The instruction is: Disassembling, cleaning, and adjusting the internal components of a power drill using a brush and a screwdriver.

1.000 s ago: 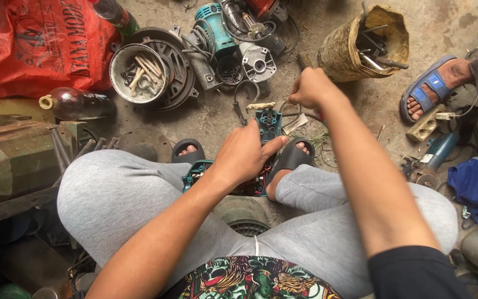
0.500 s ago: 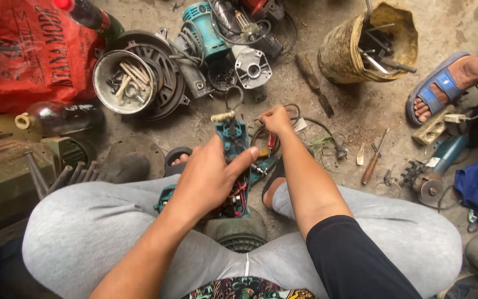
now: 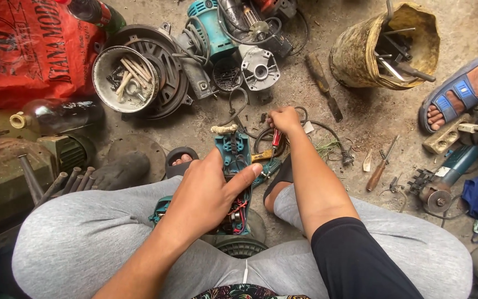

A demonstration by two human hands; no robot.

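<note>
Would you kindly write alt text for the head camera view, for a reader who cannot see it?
A seated person's left hand grips an opened teal power tool with exposed wiring, while the right hand holds a red-handled tool beside it. Motor parts, a metal bowl and a yellow bucket litter the concrete floor.

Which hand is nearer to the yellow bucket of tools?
Right. The right hand lies on the floor beside the yellow bucket; the left hand holds the opened teal power tool, farther back.
</note>
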